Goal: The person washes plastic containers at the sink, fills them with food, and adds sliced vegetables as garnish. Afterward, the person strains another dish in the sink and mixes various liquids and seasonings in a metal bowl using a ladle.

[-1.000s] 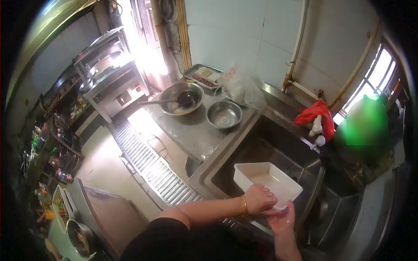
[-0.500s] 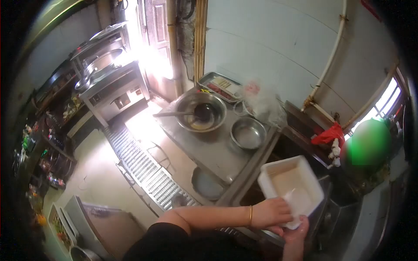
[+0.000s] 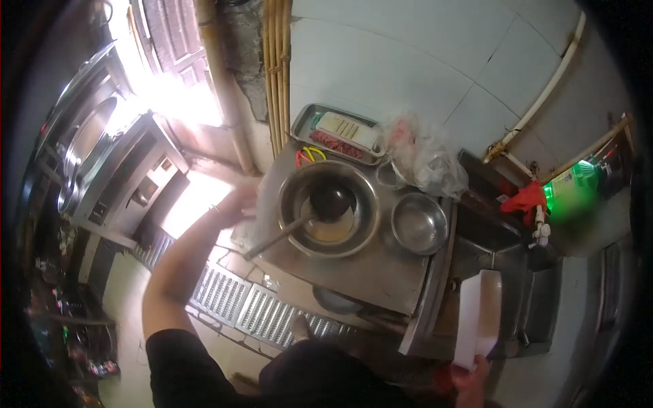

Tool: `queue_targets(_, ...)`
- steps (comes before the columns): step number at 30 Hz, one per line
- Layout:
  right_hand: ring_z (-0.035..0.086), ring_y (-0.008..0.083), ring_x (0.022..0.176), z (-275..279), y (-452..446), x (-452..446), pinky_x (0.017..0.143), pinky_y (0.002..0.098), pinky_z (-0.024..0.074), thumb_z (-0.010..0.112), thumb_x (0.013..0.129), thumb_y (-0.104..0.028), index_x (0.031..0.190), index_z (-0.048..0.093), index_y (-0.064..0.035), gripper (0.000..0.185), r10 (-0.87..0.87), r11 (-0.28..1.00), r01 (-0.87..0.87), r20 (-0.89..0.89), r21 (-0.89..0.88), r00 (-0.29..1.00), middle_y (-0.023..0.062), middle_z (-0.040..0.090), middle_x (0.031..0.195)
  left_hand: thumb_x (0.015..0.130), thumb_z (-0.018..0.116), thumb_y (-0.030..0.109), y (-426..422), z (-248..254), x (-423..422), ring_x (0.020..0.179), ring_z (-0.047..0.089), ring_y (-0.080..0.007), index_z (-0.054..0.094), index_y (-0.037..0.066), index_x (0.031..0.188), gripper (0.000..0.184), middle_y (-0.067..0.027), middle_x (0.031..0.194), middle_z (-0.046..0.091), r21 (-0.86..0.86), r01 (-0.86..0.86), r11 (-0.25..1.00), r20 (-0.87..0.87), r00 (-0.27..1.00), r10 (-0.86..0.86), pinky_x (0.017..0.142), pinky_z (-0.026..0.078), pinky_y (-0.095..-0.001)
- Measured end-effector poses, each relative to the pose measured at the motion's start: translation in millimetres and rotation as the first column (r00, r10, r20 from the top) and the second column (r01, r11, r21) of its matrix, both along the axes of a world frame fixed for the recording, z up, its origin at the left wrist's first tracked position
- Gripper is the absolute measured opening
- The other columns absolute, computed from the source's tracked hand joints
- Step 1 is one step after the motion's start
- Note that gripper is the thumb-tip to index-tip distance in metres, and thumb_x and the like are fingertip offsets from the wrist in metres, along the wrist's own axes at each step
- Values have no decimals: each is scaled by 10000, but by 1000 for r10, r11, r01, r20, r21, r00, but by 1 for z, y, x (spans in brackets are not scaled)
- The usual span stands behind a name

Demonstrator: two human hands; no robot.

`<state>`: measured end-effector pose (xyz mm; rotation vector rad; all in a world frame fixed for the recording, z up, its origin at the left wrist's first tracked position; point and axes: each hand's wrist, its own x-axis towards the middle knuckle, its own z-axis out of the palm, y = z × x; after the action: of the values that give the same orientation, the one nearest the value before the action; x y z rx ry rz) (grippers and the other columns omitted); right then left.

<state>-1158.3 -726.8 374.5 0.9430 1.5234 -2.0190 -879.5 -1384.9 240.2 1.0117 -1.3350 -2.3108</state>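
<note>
Hands wide apart: right hand (image 3: 473,374) clamped on the near end of a tilted white plastic container (image 3: 468,319) at the sink (image 3: 443,313); left hand (image 3: 235,204) by the desk's left end, grip unclear.
Risks: one-handed hold could slip, tipping the container; left arm could catch the overhanging ladle handle (image 3: 275,238), spilling the steel bowl (image 3: 371,217). Metal desk (image 3: 326,272), smaller bowl (image 3: 420,224) right; tiled wall (image 3: 381,61) top, floor grating (image 3: 272,314) lower left.
</note>
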Motion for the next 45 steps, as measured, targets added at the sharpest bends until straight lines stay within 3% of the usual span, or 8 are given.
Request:
queue_targets(1,586,329,962,-14,7,-2,766,434,529,605,743,-207,1080,505,-72,377,-10,996,6,-46,-86,999,131,579,1037,933,543,292,-4,-35,-6,1066,555,-245,563,100,1148,289,-70,1122,565,315,68,947,-15,998,-66,884,494,-485)
queue_targets(7,474,387,1210,-20,-4,-28,992,590,387,523,832,-234,1352,433,-67,554,29,997,-16,-153,82,988,147,532,1276,911,513,238,70,-58,-78,801,646,-266,594,-5,1095,315,-175,989,629,419,174,891,76,971,-225,760,585,-380)
queue_targets(8,481,379,1198,-31,2,-44,979,576,398,527,830,-236,1338,444,-59,544,75,991,-60,-122,121,990,144,536,1264,882,521,222,71,-57,-77,758,628,-273,595,-5,1082,312,-184,945,619,43,330,943,214,919,-332,703,572,-387)
queue_targets(13,506,342,1161,-36,-61,-83,925,528,438,520,848,-230,1275,483,-11,481,224,964,-190,-180,189,958,167,556,1200,808,547,141,127,-42,-71,775,560,-274,567,5,908,169,-161,819,528,646,-172,744,135,985,110,664,528,-435)
queue_targets(17,541,343,1109,-101,-145,-144,913,477,450,501,872,-213,1284,465,28,479,550,820,-565,-387,87,740,169,558,1176,777,551,69,186,-7,8,675,593,-218,598,-21,861,132,-122,801,592,735,-212,644,-131,888,442,626,539,-342)
queue_targets(24,550,334,1076,-88,-387,3,888,452,470,559,829,-178,1271,469,84,522,751,628,-757,-396,181,528,188,541,1208,811,538,81,254,57,175,611,597,-219,570,-74,886,175,-163,764,582,627,-743,234,96,372,923,567,577,-353)
queue_targets(33,586,334,1040,-114,-595,299,851,475,508,534,859,-221,1240,509,59,473,923,-126,-992,-362,31,-129,168,606,1112,868,486,88,348,36,414,731,647,-273,586,-97,868,211,-188,818,625,496,-833,-243,-120,-343,932,743,578,-442)
queue_targets(45,595,286,843,-161,-784,730,685,401,529,515,901,-336,1108,561,-23,379,487,-865,-502,-222,12,-845,128,622,957,879,492,172,437,100,587,798,635,-263,610,-44,936,253,-165,881,641,458,-492,-740,-100,-856,508,810,539,-406)
